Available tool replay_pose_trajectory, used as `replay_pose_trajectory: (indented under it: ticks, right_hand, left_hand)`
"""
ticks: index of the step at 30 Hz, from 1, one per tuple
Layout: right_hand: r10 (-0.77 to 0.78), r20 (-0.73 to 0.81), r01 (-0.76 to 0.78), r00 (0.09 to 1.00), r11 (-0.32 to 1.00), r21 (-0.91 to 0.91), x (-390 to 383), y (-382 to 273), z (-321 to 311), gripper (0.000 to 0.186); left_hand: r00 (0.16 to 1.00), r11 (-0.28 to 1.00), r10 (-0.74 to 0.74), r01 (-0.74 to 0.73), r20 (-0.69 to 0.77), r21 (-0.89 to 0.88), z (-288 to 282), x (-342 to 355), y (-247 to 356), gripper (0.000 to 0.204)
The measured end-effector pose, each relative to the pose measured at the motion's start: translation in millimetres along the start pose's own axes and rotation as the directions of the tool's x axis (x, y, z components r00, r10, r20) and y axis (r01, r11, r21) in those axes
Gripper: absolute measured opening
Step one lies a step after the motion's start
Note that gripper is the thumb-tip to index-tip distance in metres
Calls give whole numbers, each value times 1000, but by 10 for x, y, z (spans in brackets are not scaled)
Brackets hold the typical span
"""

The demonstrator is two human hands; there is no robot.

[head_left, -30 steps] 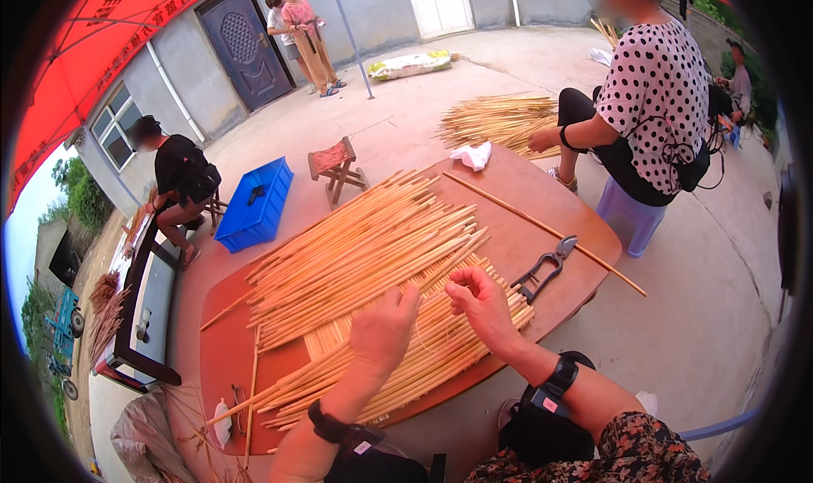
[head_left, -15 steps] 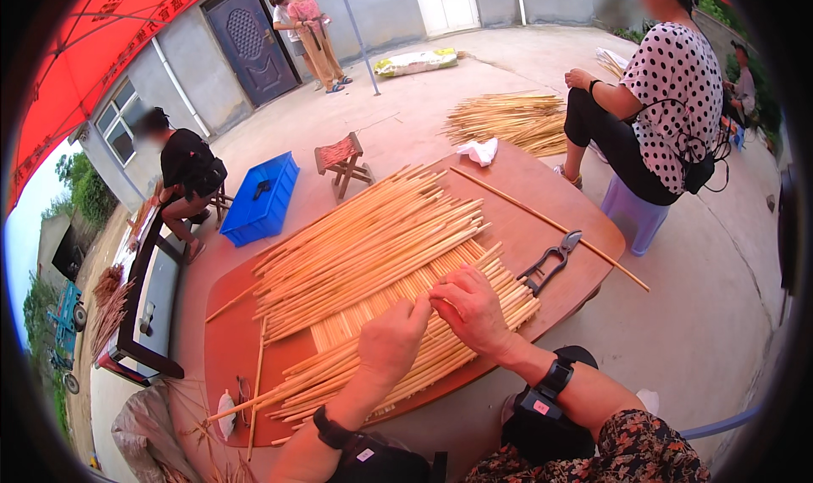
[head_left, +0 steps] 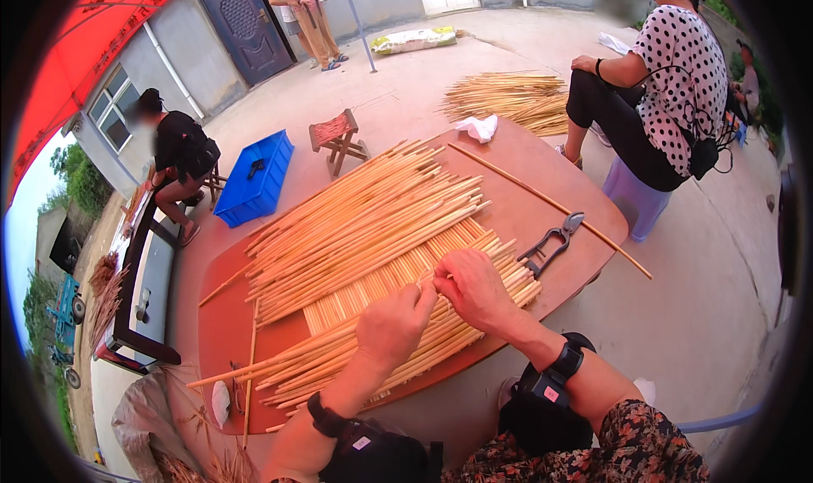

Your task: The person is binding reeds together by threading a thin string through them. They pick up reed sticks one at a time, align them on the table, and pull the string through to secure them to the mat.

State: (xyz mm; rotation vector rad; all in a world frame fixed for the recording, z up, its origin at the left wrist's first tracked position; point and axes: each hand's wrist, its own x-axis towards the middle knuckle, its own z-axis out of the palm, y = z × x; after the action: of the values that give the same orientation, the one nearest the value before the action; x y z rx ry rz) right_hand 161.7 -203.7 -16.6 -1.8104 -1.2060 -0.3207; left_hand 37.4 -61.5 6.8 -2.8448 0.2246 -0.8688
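My left hand (head_left: 394,324) and my right hand (head_left: 476,290) meet above the near half of a layer of straw-coloured sticks. Both are closed in a pinch, fingertips almost touching. Whatever thin thing they hold is too small to make out. Under them lies a strip of pale sticks set tightly side by side (head_left: 402,269). Long loose sticks (head_left: 360,229) cover its far side, and more sticks (head_left: 339,358) cross its near side, partly hidden by my left forearm. To the right of my right hand rest dark-handled pruning shears (head_left: 550,246).
The reddish-brown table (head_left: 563,168) carries a single long stick (head_left: 550,212) overhanging its right edge and a crumpled white cloth (head_left: 478,128). Beyond stand a blue crate (head_left: 240,212) and a folding stool (head_left: 334,131). A person in a dotted shirt (head_left: 677,85) sits at right; sticks (head_left: 508,97) lie on the ground.
The view has shifted slightly, so the table sits a little higher in it. My hands stay pinched together over the sticks, with the right fingertips turned slightly. The seated person's hand now rests on the knee.
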Motion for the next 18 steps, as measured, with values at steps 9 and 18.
replay_pose_trajectory:
  ticks: [9,18]
  right_hand:
    - [-115,-130,110,985,993,-49,57,-32,-13,14]
    - [-99,-162,96,982,995,-27,37,-66,11,15]
  left_hand:
    - [997,999,8,-11,-76,-35,-48,143,21,18]
    - [999,997,27,-28,-22,-65,-125,162,-30,24]
